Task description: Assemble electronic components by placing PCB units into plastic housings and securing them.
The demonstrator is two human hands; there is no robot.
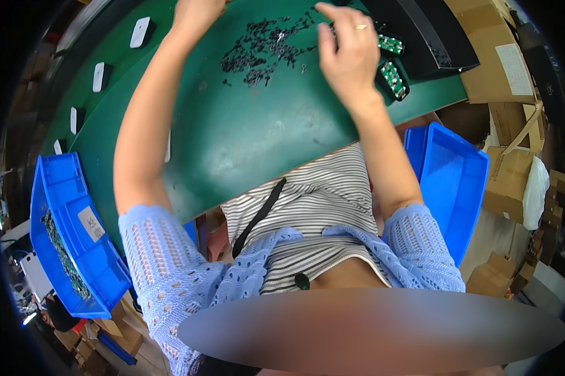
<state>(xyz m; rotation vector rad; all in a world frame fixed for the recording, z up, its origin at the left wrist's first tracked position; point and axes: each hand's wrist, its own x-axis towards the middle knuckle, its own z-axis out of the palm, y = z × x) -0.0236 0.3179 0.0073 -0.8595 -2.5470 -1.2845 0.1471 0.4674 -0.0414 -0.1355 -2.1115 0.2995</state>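
Observation:
My left hand [196,17] reaches to the top edge of the view, where most of its fingers are cut off, so I cannot see what they do. My right hand [350,59] is over the far right of the green work table [257,135], thumb and index finger apart, with nothing visible between them. Between the hands lies a scattered pile of small black parts [251,53]. Close by my right hand are black casings with green circuit boards inside, one upper [391,45] and one lower [394,80].
A large black box [430,37] stands at the far right, beside cardboard boxes [492,50]. White-topped black devices [142,32] form a row at the left. Blue bins flank me: the left bin [97,216] holds circuit boards, the right bin [455,182] sits below the table edge.

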